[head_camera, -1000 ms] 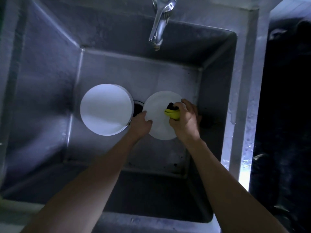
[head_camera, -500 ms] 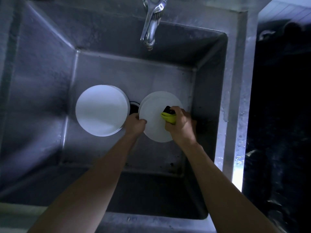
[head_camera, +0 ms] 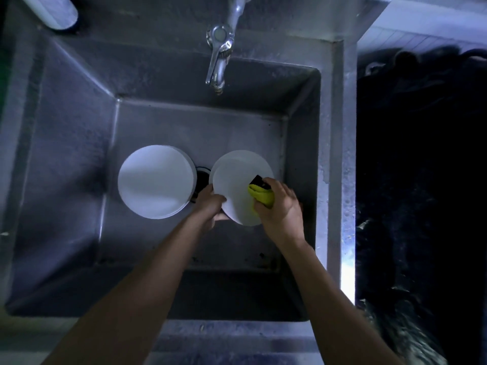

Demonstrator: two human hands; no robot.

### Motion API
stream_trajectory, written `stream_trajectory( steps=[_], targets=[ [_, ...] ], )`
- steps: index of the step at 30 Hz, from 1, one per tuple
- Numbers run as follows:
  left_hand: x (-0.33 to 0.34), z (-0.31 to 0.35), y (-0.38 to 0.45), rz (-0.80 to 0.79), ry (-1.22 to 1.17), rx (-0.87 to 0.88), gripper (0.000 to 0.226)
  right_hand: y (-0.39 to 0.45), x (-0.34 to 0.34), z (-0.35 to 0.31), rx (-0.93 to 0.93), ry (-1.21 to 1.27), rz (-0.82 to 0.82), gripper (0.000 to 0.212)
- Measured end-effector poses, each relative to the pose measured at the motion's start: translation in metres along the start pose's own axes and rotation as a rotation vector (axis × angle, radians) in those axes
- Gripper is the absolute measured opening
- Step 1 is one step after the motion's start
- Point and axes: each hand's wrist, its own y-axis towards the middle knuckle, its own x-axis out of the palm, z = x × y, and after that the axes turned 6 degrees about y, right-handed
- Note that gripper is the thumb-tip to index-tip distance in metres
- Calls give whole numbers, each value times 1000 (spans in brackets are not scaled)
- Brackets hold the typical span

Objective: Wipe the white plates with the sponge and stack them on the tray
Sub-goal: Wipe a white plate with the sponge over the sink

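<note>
White plate held tilted above the sink floor; rim gripped by left hand. Yellow sponge clenched in right hand, pressed on plate face. Plate judged rigid, breakable, possibly slick; rim hold advised. Sponge judged soft.

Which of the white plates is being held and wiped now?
The right plate, tilted; left hand grips it, sponge touches it. The left plate lies untouched.

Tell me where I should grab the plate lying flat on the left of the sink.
Probably the near-right rim of the left plate, coming from above. It lies flat on the sink floor, so only the edge gives purchase, and that side overhangs the drain.
</note>
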Motion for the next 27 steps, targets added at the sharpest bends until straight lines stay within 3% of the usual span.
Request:
stream_trajectory(
  steps=[8, 21, 27],
  targets=[
    [-22, 20, -64, 63, -43, 49, 52, -33, -33, -36, 0, -5, 13, 57],
    [-57, 58, -166, -72, -136, 234, 46, -57, -39, -126, -193, -68, 23, 54],
    [-72, 65, -186, -58, -139, 305, 38, -70, -33, -148, -252, -76, 20, 57]
  ],
)
